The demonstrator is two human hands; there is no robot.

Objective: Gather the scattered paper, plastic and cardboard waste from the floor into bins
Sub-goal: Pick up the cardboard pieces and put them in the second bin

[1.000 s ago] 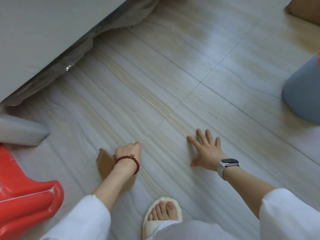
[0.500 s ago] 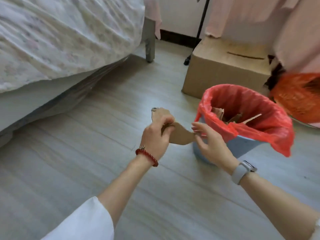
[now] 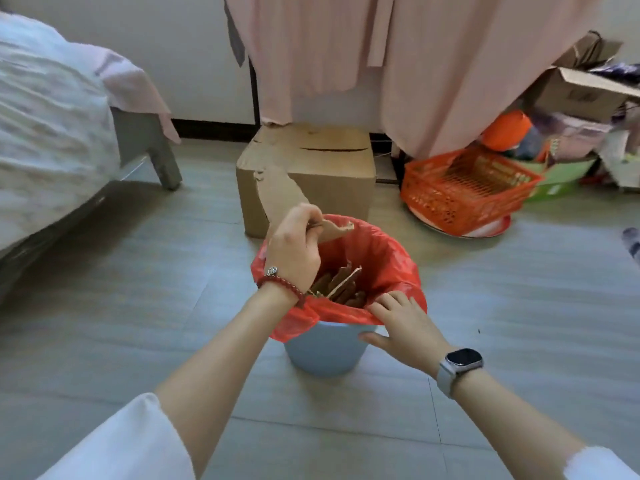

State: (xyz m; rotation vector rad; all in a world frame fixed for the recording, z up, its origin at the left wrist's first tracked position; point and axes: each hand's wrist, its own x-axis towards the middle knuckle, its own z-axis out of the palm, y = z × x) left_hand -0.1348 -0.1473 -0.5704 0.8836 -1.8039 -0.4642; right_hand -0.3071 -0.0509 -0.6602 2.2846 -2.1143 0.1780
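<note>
A blue bin (image 3: 322, 351) lined with a red plastic bag (image 3: 384, 261) stands on the floor in front of me. Brown cardboard scraps (image 3: 341, 285) lie inside it. My left hand (image 3: 294, 251) pinches a torn piece of brown cardboard (image 3: 277, 192) and holds it above the bin's left rim; the piece sticks up past my fingers and pokes out to the right. My right hand (image 3: 403, 327) rests on the bin's near right rim, fingers over the red bag's edge and thumb against the blue wall.
A closed cardboard box (image 3: 325, 168) sits just behind the bin. An orange crate (image 3: 467, 188) and piled boxes and bags lie at the right. A bed (image 3: 52, 140) fills the left. Pink clothes (image 3: 381, 57) hang at the back.
The view rose from the floor to the bin. My left hand carried the cardboard piece from beside the bin to above its rim. My right hand let go of it and moved to the bin's rim.
</note>
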